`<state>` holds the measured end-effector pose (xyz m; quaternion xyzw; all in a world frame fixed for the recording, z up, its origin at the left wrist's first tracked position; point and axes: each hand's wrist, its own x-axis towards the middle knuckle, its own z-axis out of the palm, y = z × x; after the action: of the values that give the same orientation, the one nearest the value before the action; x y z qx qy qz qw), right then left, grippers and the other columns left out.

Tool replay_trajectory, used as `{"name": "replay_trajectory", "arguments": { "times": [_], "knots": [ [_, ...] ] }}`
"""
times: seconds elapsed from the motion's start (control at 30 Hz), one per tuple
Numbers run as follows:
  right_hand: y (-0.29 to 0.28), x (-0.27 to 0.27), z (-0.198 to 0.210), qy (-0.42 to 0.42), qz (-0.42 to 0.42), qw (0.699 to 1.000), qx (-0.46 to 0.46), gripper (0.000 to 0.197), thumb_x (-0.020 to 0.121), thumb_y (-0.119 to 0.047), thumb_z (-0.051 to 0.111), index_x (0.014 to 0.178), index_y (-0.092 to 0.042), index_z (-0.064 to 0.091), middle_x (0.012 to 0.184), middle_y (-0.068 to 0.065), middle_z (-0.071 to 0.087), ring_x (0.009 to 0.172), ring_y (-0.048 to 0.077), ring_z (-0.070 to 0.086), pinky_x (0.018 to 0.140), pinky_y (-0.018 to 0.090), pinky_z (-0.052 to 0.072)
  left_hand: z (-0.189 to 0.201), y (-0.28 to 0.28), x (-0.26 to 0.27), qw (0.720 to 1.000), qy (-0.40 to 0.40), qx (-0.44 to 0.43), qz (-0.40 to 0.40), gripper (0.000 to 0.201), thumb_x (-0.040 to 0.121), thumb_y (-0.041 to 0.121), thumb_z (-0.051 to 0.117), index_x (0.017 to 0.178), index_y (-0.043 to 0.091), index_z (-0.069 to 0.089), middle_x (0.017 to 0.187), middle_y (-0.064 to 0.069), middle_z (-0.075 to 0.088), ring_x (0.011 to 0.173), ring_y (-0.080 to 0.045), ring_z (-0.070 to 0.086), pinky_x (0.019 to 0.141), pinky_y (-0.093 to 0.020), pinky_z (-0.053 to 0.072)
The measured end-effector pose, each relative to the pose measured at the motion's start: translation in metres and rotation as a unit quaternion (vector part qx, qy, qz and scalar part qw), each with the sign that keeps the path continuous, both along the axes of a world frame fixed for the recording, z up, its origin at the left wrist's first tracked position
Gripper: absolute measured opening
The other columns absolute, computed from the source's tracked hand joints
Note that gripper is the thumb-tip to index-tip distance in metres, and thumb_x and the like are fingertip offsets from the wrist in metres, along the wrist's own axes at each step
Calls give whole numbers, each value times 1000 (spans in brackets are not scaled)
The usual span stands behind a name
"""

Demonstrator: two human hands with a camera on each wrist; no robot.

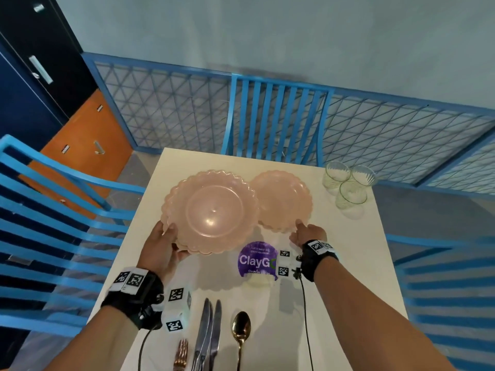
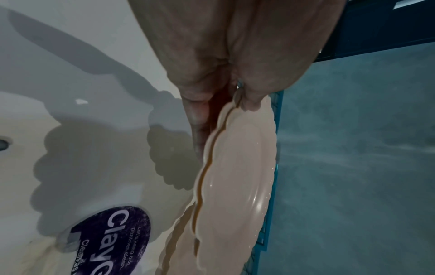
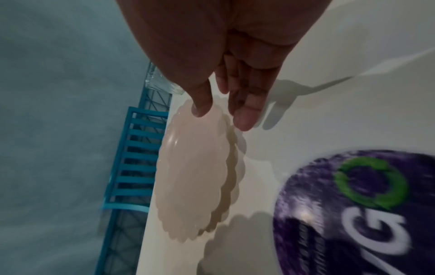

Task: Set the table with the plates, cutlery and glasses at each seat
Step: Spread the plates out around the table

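Note:
My left hand [image 1: 171, 242] grips a stack of pink scalloped plates [image 1: 211, 212] by its near-left rim, thumb on top and fingers underneath. The stack [image 2: 235, 176] hangs a little above the white table [image 1: 348, 263]. One more pink plate [image 1: 282, 199] lies flat on the table to the right of the stack. My right hand [image 1: 302, 231] is at its near rim; the thumb [image 3: 200, 109] touches the rim and the fingers [image 3: 244, 119] are straight beside it. Three clear glasses [image 1: 345, 183] stand at the far right corner. Two knives [image 1: 209, 333], a gold spoon [image 1: 241, 330] and copper forks [image 1: 180, 354] lie at the near edge.
A round purple sticker [image 1: 257, 259] marks the table's middle. Blue slatted chairs stand at the far side [image 1: 276, 116], the left [image 1: 53, 223] and the right [image 1: 450, 277]. A blue lattice railing [image 1: 166, 108] runs behind the table.

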<state>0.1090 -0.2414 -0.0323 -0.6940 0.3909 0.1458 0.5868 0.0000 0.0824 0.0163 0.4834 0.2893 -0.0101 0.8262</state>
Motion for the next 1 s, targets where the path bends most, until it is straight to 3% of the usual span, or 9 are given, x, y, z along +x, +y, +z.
{"name": "replay_trajectory", "arguments": {
  "times": [0.07,0.2,0.4,0.47,0.5,0.57,0.63,0.77,1.0],
  "knots": [
    [-2,11,-7,4,9,1000,-25,62,90,-41,57,139,-3,50,109,14,68,104,31,68,92,37,56,-1,3,1,1000,1,-1,2,37,107,14,41,139,28,53,132,-5,65,117,-30,63,75,-48,60],
    [5,12,4,9,156,966,-204,44,103,-41,36,137,-14,45,132,11,60,124,27,55,99,31,43,-2,0,1,1000,3,-4,0,38,107,15,41,140,27,52,132,-6,64,119,-31,61,73,-47,60],
    [-4,18,-1,6,162,973,-163,49,105,-48,31,135,-14,50,136,11,59,127,28,53,101,32,42,1,-9,6,1000,-3,-10,-4,35,107,14,40,136,26,55,127,-4,66,114,-29,63,68,-43,61],
    [-6,18,8,-7,28,999,15,35,106,-31,40,131,-9,50,130,15,60,123,31,58,94,32,52,-1,-10,6,1000,-1,-12,-3,37,107,13,40,140,25,52,131,-6,64,116,-30,62,69,-44,61],
    [-8,14,13,-12,-44,994,96,23,104,-17,46,123,-5,52,121,19,61,116,32,63,83,32,59,-2,-11,5,1000,-1,-11,-2,38,107,13,40,141,25,51,133,-6,63,118,-31,61,70,-45,61],
    [-16,8,17,-38,-102,986,128,6,97,1,52,99,-5,52,101,20,59,86,30,70,58,28,61,-3,-12,2,1000,-1,-6,0,39,107,13,40,142,26,51,134,-6,63,119,-31,61,73,-47,60],
    [-25,-4,29,-72,-128,978,148,11,95,5,54,100,-4,51,87,17,59,64,27,67,48,26,58,-2,-15,-2,1000,4,-6,3,39,106,13,41,141,27,52,133,-5,64,120,-32,61,76,-49,59],
    [-36,-31,56,-148,-161,966,140,19,93,7,59,104,-5,50,83,17,60,62,27,60,49,27,59,5,-22,-14,1000,8,1,3,38,107,14,40,141,26,51,134,-6,63,121,-33,60,78,-52,59],
    [-32,-95,89,-193,-121,963,144,19,93,3,61,111,-1,55,88,20,60,65,27,57,56,28,61,16,-49,-41,1000,15,-8,-20,37,107,13,40,140,26,51,134,-6,62,121,-33,59,87,-60,55]
  ]
}}
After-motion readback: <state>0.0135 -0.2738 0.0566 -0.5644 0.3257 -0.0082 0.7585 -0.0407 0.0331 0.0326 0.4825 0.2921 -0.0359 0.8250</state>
